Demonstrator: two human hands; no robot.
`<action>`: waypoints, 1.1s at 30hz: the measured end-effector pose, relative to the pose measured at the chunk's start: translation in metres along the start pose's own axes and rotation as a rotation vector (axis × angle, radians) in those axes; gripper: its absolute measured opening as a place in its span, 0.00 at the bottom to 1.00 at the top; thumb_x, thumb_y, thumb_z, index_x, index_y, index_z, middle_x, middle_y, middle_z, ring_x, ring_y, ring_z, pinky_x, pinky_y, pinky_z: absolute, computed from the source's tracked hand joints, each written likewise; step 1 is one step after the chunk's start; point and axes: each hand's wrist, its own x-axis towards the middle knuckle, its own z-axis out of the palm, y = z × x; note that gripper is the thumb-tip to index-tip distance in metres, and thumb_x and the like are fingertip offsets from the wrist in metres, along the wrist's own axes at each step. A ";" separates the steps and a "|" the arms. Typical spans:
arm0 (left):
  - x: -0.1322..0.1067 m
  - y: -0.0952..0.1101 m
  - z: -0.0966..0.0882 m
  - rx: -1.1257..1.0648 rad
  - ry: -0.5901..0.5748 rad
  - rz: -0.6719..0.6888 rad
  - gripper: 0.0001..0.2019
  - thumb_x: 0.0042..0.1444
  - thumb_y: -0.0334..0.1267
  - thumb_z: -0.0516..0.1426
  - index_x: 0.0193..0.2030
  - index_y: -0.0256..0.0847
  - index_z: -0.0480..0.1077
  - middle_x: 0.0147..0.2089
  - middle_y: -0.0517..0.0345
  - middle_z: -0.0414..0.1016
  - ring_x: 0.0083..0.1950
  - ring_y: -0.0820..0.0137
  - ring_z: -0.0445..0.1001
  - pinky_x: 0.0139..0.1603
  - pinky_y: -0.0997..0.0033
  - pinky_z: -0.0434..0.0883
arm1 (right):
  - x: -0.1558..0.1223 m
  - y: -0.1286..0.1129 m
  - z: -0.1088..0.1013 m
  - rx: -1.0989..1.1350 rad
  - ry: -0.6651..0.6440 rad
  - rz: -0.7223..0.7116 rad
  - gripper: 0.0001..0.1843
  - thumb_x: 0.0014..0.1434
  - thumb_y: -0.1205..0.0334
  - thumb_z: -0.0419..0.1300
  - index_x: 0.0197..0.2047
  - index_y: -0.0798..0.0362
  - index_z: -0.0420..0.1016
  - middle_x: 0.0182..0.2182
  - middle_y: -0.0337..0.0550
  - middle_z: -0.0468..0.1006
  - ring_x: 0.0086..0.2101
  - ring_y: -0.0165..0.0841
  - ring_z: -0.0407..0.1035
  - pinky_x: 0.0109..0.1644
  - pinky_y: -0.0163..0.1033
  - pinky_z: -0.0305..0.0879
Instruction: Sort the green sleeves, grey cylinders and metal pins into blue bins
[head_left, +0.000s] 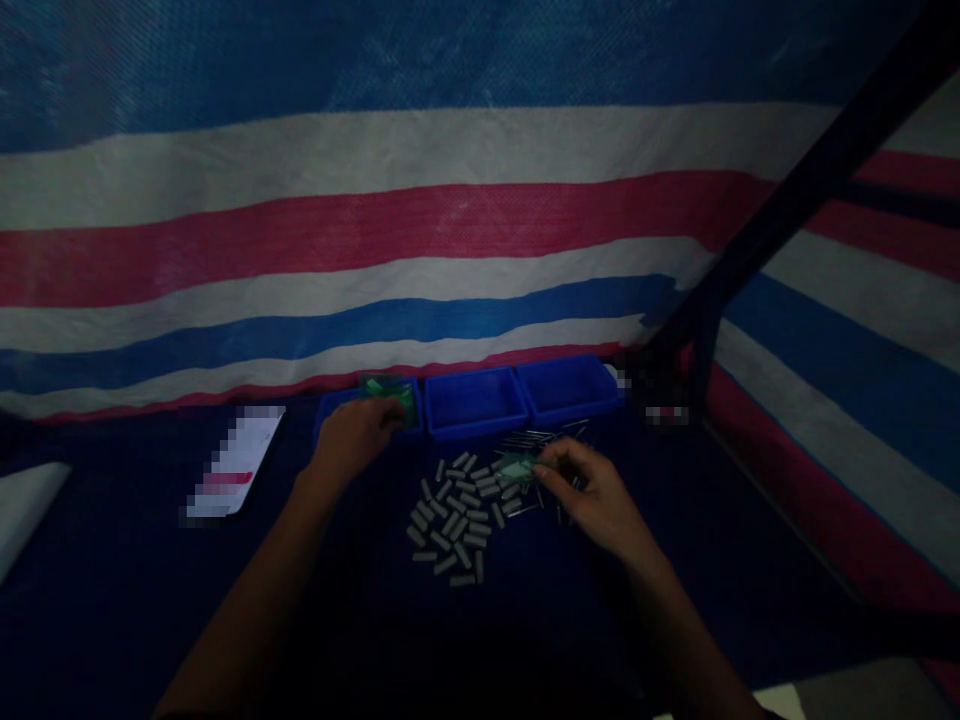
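My right hand [592, 490] pinches a small green see-through bag [516, 468] by its edge between thumb and fingers, low over the table. A pale piece seems to show inside the bag. My left hand [354, 432] is at the left blue tray [327, 408], its fingers curled against green bags [386, 388] there; what they grip is hidden. Between and below my hands lies a loose pile of short pale grey pieces [454, 525]. Thin metal rods [529, 438] are scattered beside and behind my right hand.
A middle blue tray [476, 432] and a right blue tray [574, 408] stand along the back. On the left lies a phone [238, 460], with a white object [30, 500] farther left. Striped sheeting [375, 230] hangs behind; a dark post [787, 190] slants at right.
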 end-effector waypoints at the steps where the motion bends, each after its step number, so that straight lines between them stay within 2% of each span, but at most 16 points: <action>1: 0.002 -0.001 -0.002 0.007 -0.029 0.003 0.10 0.54 0.38 0.52 0.39 0.47 0.73 0.40 0.56 0.76 0.42 0.61 0.74 0.41 0.65 0.68 | 0.000 0.000 0.000 0.001 0.003 0.002 0.05 0.54 0.62 0.56 0.28 0.53 0.67 0.23 0.35 0.68 0.25 0.28 0.62 0.29 0.33 0.59; 3: 0.003 0.001 -0.004 0.001 -0.040 0.013 0.09 0.54 0.39 0.52 0.38 0.47 0.74 0.38 0.54 0.76 0.42 0.60 0.74 0.42 0.62 0.68 | 0.001 0.002 0.001 0.007 0.004 0.005 0.05 0.53 0.62 0.56 0.28 0.53 0.67 0.23 0.35 0.68 0.25 0.28 0.62 0.29 0.33 0.59; 5: -0.003 0.005 -0.005 -0.015 0.009 0.022 0.11 0.56 0.41 0.51 0.40 0.45 0.73 0.40 0.52 0.75 0.43 0.59 0.73 0.43 0.60 0.68 | 0.002 0.005 0.003 0.011 0.006 0.001 0.05 0.54 0.62 0.57 0.28 0.53 0.67 0.22 0.35 0.67 0.25 0.28 0.62 0.29 0.33 0.59; 8: -0.021 0.018 -0.012 -0.105 0.212 0.098 0.17 0.57 0.43 0.50 0.51 0.42 0.68 0.52 0.48 0.69 0.53 0.58 0.67 0.52 0.58 0.64 | 0.002 0.008 0.011 -0.009 0.068 -0.065 0.04 0.53 0.64 0.58 0.27 0.53 0.68 0.25 0.36 0.68 0.26 0.28 0.64 0.30 0.34 0.61; 10: -0.037 0.028 -0.017 -0.280 0.305 0.208 0.19 0.57 0.45 0.51 0.54 0.42 0.65 0.55 0.50 0.66 0.56 0.59 0.64 0.55 0.59 0.62 | 0.002 0.005 0.018 -0.033 0.164 -0.161 0.04 0.53 0.66 0.58 0.27 0.52 0.69 0.28 0.39 0.69 0.29 0.29 0.65 0.31 0.34 0.62; 11: -0.045 0.034 -0.020 -0.404 0.285 0.250 0.19 0.56 0.46 0.51 0.53 0.43 0.66 0.53 0.52 0.67 0.54 0.61 0.65 0.55 0.59 0.63 | 0.001 0.002 0.022 -0.046 0.212 -0.220 0.05 0.53 0.67 0.58 0.27 0.52 0.70 0.29 0.39 0.69 0.30 0.29 0.66 0.31 0.35 0.63; 13: -0.057 0.045 -0.021 -0.700 0.092 0.259 0.18 0.57 0.47 0.49 0.51 0.44 0.67 0.47 0.55 0.72 0.47 0.64 0.70 0.48 0.63 0.68 | -0.003 -0.007 0.030 -0.081 0.283 -0.350 0.06 0.54 0.69 0.56 0.28 0.51 0.71 0.31 0.41 0.71 0.32 0.30 0.68 0.33 0.36 0.66; 16: -0.067 0.058 -0.011 -1.127 -0.172 0.180 0.18 0.59 0.47 0.47 0.49 0.42 0.68 0.39 0.56 0.75 0.38 0.67 0.73 0.37 0.68 0.70 | -0.009 -0.019 0.041 -0.126 0.283 -0.522 0.08 0.55 0.72 0.55 0.31 0.51 0.72 0.36 0.43 0.72 0.35 0.31 0.70 0.37 0.37 0.69; 18: -0.069 0.064 -0.001 -1.337 -0.184 0.113 0.18 0.57 0.46 0.51 0.51 0.41 0.64 0.37 0.56 0.74 0.35 0.69 0.72 0.34 0.72 0.69 | -0.013 -0.024 0.048 -0.124 0.246 -0.573 0.10 0.55 0.73 0.54 0.34 0.50 0.73 0.39 0.44 0.72 0.36 0.30 0.70 0.39 0.38 0.70; 20: -0.070 0.066 0.009 -1.455 -0.067 0.066 0.25 0.54 0.42 0.55 0.58 0.41 0.56 0.35 0.58 0.73 0.34 0.71 0.72 0.34 0.73 0.69 | -0.015 -0.025 0.053 -0.102 0.228 -0.562 0.12 0.56 0.73 0.54 0.38 0.50 0.73 0.44 0.46 0.70 0.40 0.31 0.70 0.42 0.39 0.70; 22: -0.071 0.065 0.019 -1.404 0.128 0.058 0.28 0.54 0.38 0.55 0.61 0.42 0.50 0.34 0.59 0.73 0.35 0.70 0.73 0.36 0.70 0.69 | -0.015 -0.024 0.057 -0.073 0.211 -0.478 0.11 0.55 0.70 0.55 0.40 0.50 0.73 0.48 0.47 0.66 0.45 0.34 0.67 0.48 0.43 0.67; 23: -0.072 0.063 0.023 -1.302 0.234 0.092 0.26 0.55 0.36 0.55 0.59 0.43 0.53 0.35 0.59 0.74 0.36 0.70 0.73 0.38 0.69 0.69 | -0.015 -0.024 0.059 -0.049 0.191 -0.415 0.11 0.55 0.68 0.56 0.41 0.50 0.73 0.48 0.48 0.65 0.47 0.36 0.65 0.50 0.44 0.65; 25: -0.075 0.059 0.033 -1.026 0.418 0.261 0.16 0.55 0.32 0.54 0.51 0.44 0.64 0.38 0.58 0.74 0.40 0.69 0.72 0.43 0.67 0.68 | -0.015 -0.022 0.061 0.046 0.135 -0.264 0.09 0.54 0.62 0.57 0.40 0.51 0.74 0.45 0.47 0.65 0.46 0.36 0.65 0.48 0.43 0.65; 27: -0.079 0.057 0.044 -0.789 0.541 0.472 0.12 0.54 0.27 0.52 0.42 0.44 0.70 0.41 0.57 0.74 0.44 0.69 0.70 0.47 0.67 0.67 | -0.014 -0.020 0.064 0.187 0.062 -0.125 0.10 0.56 0.57 0.55 0.35 0.52 0.74 0.37 0.44 0.67 0.39 0.34 0.66 0.40 0.39 0.66; 29: -0.083 0.057 0.053 -0.690 0.585 0.583 0.13 0.54 0.24 0.51 0.40 0.44 0.71 0.43 0.56 0.72 0.46 0.69 0.68 0.47 0.68 0.67 | -0.014 -0.019 0.066 0.320 -0.009 0.005 0.13 0.58 0.55 0.53 0.31 0.53 0.73 0.30 0.41 0.68 0.32 0.31 0.66 0.34 0.35 0.65; 33: -0.086 0.059 0.062 -0.744 0.513 0.506 0.13 0.55 0.25 0.50 0.39 0.45 0.72 0.46 0.54 0.67 0.48 0.69 0.67 0.44 0.70 0.68 | -0.014 -0.014 0.070 0.423 -0.061 0.119 0.12 0.57 0.55 0.54 0.35 0.54 0.74 0.25 0.37 0.70 0.27 0.28 0.65 0.31 0.33 0.62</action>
